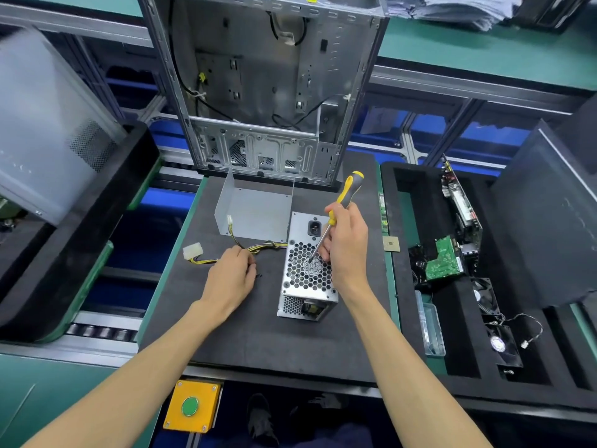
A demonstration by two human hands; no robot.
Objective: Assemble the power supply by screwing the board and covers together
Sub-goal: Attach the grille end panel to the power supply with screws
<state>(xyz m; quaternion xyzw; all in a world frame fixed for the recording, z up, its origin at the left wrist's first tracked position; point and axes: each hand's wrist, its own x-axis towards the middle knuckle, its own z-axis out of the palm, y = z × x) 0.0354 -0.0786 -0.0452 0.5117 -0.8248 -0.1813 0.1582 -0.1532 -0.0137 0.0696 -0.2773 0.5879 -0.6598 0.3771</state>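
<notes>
Power supply [307, 270] sits on the dark bench [258, 334], mesh face up. Left of it, left hand [231, 279] rests, fingers curled at small screws [258, 275]. Right hand [345, 250] above it grips the yellow screwdriver [339, 205], tip on the grille. Behind it lies the metal cover [255, 211].

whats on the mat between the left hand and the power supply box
In the head view, one small dark screw lies on the bare mat between the left hand and the power supply box.

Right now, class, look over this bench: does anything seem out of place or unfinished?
Yes. The bent metal cover lies apart on the mat behind the power supply, not fitted. One small dark screw sits loose on the mat beside the left hand. The right hand holds the screwdriver over the fan grille.
</notes>
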